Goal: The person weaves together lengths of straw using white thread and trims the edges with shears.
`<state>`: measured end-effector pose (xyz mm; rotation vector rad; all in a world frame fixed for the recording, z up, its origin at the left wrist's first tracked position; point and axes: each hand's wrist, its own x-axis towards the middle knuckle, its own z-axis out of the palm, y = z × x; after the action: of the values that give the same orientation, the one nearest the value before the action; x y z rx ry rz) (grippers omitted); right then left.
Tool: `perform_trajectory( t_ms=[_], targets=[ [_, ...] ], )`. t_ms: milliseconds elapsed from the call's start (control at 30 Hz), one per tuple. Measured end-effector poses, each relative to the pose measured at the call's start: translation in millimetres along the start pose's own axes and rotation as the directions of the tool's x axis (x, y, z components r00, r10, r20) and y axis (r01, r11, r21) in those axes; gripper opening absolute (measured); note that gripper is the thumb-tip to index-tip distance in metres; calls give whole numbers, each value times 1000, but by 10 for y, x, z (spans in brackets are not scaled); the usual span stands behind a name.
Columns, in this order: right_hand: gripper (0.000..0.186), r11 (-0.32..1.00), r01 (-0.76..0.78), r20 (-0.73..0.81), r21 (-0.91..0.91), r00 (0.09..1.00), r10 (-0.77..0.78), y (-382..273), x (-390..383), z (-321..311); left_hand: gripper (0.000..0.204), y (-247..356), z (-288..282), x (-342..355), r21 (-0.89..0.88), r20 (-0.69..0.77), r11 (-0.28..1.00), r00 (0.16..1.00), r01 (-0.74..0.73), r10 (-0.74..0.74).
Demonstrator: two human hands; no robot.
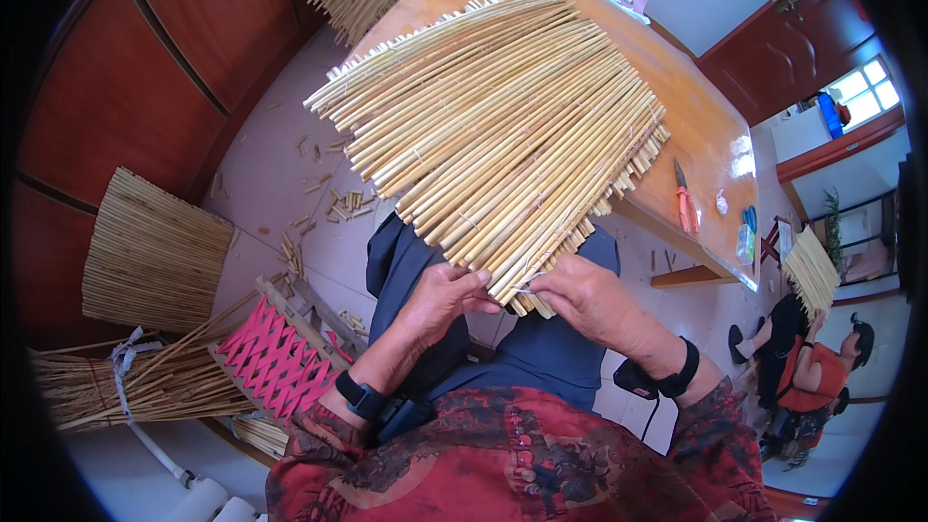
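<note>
A mat of straw-coloured reed stalks (503,126), bound side by side with thin thread, rests partly on the wooden table and reaches over my lap. My left hand (440,302) grips its near corner, thumb along the stalk ends and fingers curled beneath. At the same corner my right hand (588,300) is closed in a pinch on a pale thread (525,284) that lies across the last stalks. Part of the right fingertips is hidden behind the hand. A second layer of stalks shows under the mat's right edge.
On the table (710,135) lie red-handled pliers (685,201) and blue-handled scissors (749,219). Cut stalk pieces (348,203) litter the floor. Another mat (150,251) leans at left, near a stalk bundle (97,387) and a pink-strapped stool (275,358). A person (817,367) sits far right holding a mat.
</note>
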<state>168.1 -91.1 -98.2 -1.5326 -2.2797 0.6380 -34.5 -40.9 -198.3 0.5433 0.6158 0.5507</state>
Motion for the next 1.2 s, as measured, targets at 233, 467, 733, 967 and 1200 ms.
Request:
perform_trajectory(
  t_ms=[233, 467, 733, 967, 1200],
  targets=[
    [28, 997, -7, 172, -81, 985, 21, 35, 42, -24, 28, 36, 69, -29, 2, -33, 999, 999, -33, 33],
    [28, 1000, -8, 237, -12, 971, 11, 91, 43, -72, 28, 37, 64, -34, -9, 2, 999, 999, -44, 44],
    [33, 999, -36, 331, -2, 943, 34, 58, 110, -164, 30, 46, 82, -47, -9, -3, 999, 999, -47, 47],
    [35, 999, -35, 388, -21, 921, 40, 111, 138, -167, 40, 21, 29, -26, 16, 37, 999, 999, -39, 39],
    [35, 999, -40, 440, -33, 897, 51, 109, 210, -196, 40, 11, 21, -29, 20, 34, 999, 999, -41, 41]
  ],
)
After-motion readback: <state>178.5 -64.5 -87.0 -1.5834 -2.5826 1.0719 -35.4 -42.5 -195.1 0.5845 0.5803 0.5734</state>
